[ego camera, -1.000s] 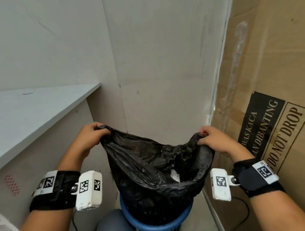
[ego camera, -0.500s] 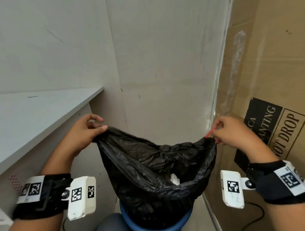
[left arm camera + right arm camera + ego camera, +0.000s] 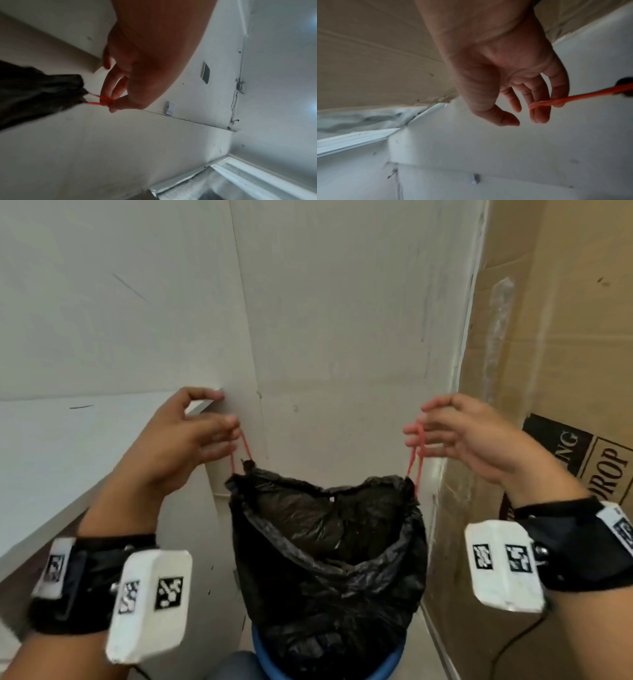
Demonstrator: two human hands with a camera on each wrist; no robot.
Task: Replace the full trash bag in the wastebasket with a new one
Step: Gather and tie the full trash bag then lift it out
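Observation:
A black trash bag (image 3: 329,559) sits in a blue wastebasket (image 3: 394,662), and its mouth is drawn up and partly gathered. Two red drawstring loops rise from its rim. My left hand (image 3: 226,433) pinches the left drawstring (image 3: 241,450) between thumb and fingers above the bag's left corner; the left wrist view shows that pinch (image 3: 109,102) beside the bag (image 3: 34,92). My right hand (image 3: 421,433) holds the right drawstring (image 3: 416,460), which is hooked over its fingers. In the right wrist view the drawstring (image 3: 556,100) runs across the fingers (image 3: 541,116), with the thumb apart.
A white shelf (image 3: 68,446) juts out on the left, close to my left hand. A tall cardboard box (image 3: 548,371) stands against the right side. White walls meet in a corner behind the basket. A thin cable (image 3: 513,648) lies on the floor at the right.
Both hands left the bag's rim, took hold of the red drawstrings and rose. The bag's mouth has narrowed and lifted.

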